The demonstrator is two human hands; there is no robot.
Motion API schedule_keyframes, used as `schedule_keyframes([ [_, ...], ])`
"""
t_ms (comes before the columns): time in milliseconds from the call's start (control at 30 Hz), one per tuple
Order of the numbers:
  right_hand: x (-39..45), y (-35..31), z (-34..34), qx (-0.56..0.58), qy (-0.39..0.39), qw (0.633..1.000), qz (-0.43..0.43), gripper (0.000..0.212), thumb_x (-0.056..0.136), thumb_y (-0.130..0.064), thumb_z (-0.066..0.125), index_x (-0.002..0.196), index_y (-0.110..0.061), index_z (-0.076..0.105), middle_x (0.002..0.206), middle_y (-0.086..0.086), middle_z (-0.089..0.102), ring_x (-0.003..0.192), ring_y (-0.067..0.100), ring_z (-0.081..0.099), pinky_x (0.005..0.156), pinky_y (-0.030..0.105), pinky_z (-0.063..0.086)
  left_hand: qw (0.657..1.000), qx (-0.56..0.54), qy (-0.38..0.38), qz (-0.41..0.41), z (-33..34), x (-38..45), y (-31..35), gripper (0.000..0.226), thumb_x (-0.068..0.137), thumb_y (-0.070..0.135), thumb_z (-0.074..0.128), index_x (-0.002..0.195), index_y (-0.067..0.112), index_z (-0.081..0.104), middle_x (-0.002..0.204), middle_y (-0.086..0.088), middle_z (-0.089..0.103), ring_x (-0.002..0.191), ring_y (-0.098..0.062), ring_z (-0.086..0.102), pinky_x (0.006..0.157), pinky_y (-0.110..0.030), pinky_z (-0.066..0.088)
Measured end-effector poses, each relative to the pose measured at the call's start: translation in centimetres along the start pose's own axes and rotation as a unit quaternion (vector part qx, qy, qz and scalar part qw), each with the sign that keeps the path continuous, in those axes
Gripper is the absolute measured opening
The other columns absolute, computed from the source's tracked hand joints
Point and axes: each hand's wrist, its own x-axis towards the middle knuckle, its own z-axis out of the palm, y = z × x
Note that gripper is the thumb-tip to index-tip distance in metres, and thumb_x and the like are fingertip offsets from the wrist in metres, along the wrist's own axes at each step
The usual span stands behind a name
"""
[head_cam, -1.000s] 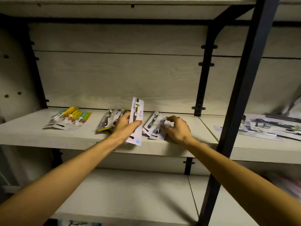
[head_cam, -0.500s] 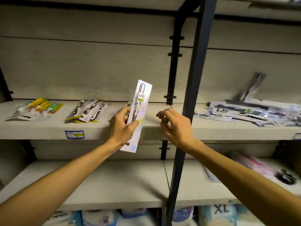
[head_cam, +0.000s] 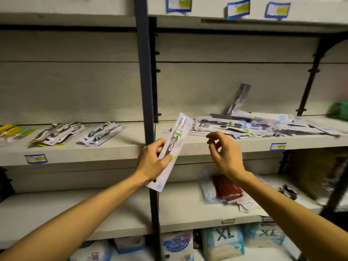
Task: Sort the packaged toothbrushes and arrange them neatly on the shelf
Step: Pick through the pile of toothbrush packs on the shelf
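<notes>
My left hand (head_cam: 152, 162) grips a long white packaged toothbrush (head_cam: 176, 142), tilted upright in front of the shelf edge (head_cam: 113, 151). To its right my right hand (head_cam: 224, 153) hovers with loosely curled fingers and holds nothing. On the shelf's left bay lie three small piles: yellow packs (head_cam: 11, 129), grey-and-white packs (head_cam: 58, 132) and dark-brush packs (head_cam: 102, 132). The right bay holds a loose heap of packaged toothbrushes (head_cam: 244, 127), one pack (head_cam: 238, 99) leaning against the back wall.
A dark metal upright post (head_cam: 145, 81) divides the two bays, just behind my left hand. The lower shelf carries a red packet (head_cam: 227, 188) and other blurred goods. Wrapped paper packs (head_cam: 223, 242) sit at the bottom. Price labels (head_cam: 35, 158) mark the shelf edges.
The view has swung right, bringing the heap in the right bay into sight. My left hand carried the white pack rightwards past the post. My right hand left the dark-brush pile.
</notes>
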Motion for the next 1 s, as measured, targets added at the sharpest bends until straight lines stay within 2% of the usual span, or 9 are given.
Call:
schedule_keyframes([
  [67,-0.5,1.8,-2.0,-0.015,-0.016,1.000,0.006,0.026,0.089,-0.015,0.059,0.111,-0.029,0.062,0.095,-0.013,0.069,0.072,0.010,0.063,0.069,0.036,0.053,0.999,-0.016,-0.007,-0.036,3.0,0.7,1.0,0.021,0.086,0.013,0.070,0.103,0.023,0.063,0.092,0.004,0.077,0.080,-0.021,0.072,0.069,-0.046,0.061],
  [200,-0.7,4.9,-4.2,-0.038,-0.050,0.998,0.009,0.031,0.088,-0.017,0.058,0.117,-0.030,0.058,0.101,-0.015,0.066,0.086,0.011,0.063,0.072,0.031,0.051,0.990,-0.069,0.009,-0.121,7.6,3.5,2.3,0.034,0.086,0.010,0.068,0.112,0.029,0.057,0.096,-0.005,0.075,0.064,-0.016,0.067,0.044,-0.023,0.048],
  [267,-0.2,6.3,-4.7,-0.055,-0.067,0.996,0.003,0.034,0.089,-0.020,0.057,0.121,-0.030,0.056,0.105,-0.015,0.066,0.097,0.013,0.060,0.076,0.034,0.051,0.988,-0.069,0.031,-0.136,9.1,5.4,2.5,0.037,0.086,0.011,0.066,0.119,0.024,0.055,0.091,-0.005,0.074,0.059,-0.017,0.066,0.043,-0.021,0.045],
  [333,0.5,7.7,-4.8,-0.065,-0.089,0.994,-0.005,0.036,0.090,-0.020,0.057,0.125,-0.028,0.055,0.111,-0.014,0.065,0.109,0.014,0.055,0.080,0.039,0.052,0.988,-0.059,0.045,-0.139,10.1,7.3,2.5,0.039,0.087,0.012,0.064,0.123,0.020,0.053,0.084,-0.002,0.071,0.051,-0.009,0.062,0.042,-0.020,0.044],
  [433,2.1,9.8,-4.8,-0.069,-0.097,0.993,-0.018,0.036,0.089,-0.018,0.058,0.125,-0.025,0.057,0.114,-0.010,0.066,0.114,0.017,0.052,0.086,0.040,0.051,0.987,-0.043,0.057,-0.144,11.3,10.5,2.3,0.042,0.088,0.012,0.062,0.128,0.020,0.051,0.079,0.002,0.068,0.043,-0.001,0.057,0.039,-0.016,0.042],
  [567,5.3,12.0,-4.4,-0.121,-0.090,0.988,-0.019,0.034,0.089,-0.018,0.060,0.122,-0.021,0.061,0.116,-0.004,0.066,0.113,0.023,0.053,0.085,0.040,0.051,0.988,0.017,0.058,-0.140,12.8,14.3,1.6,0.045,0.086,0.021,0.061,0.131,0.023,0.053,0.074,0.002,0.070,0.060,-0.015,0.064,0.057,-0.024,0.048],
  [767,12.2,14.5,-3.2,-0.246,-0.203,0.948,0.018,0.041,0.092,-0.034,0.063,0.129,-0.017,0.061,0.130,0.007,0.058,0.119,0.030,0.047,0.093,0.039,0.045,0.980,0.130,0.055,-0.137,14.6,18.7,-0.1,0.039,0.089,0.035,0.059,0.128,0.032,0.053,0.089,0.013,0.075,0.076,-0.010,0.069,0.058,-0.024,0.039],
  [900,13.8,16.2,-1.9,-0.300,-0.253,0.919,0.029,0.041,0.091,-0.045,0.061,0.118,-0.014,0.068,0.126,0.009,0.060,0.117,0.031,0.049,0.095,0.039,0.044,0.975,0.162,0.061,-0.140,15.2,20.5,-1.7,0.035,0.090,0.037,0.061,0.124,0.034,0.056,0.072,0.017,0.071,0.072,-0.005,0.068,0.058,-0.023,0.037],
  [1000,13.9,17.3,-1.1,-0.293,-0.243,0.924,0.029,0.041,0.091,-0.045,0.059,0.117,-0.016,0.070,0.123,0.008,0.062,0.117,0.030,0.051,0.096,0.038,0.044,0.976,0.152,0.065,-0.142,15.6,21.0,-3.0,0.032,0.088,0.031,0.063,0.120,0.031,0.060,0.066,0.014,0.069,0.067,-0.003,0.065,0.057,-0.024,0.039],
])
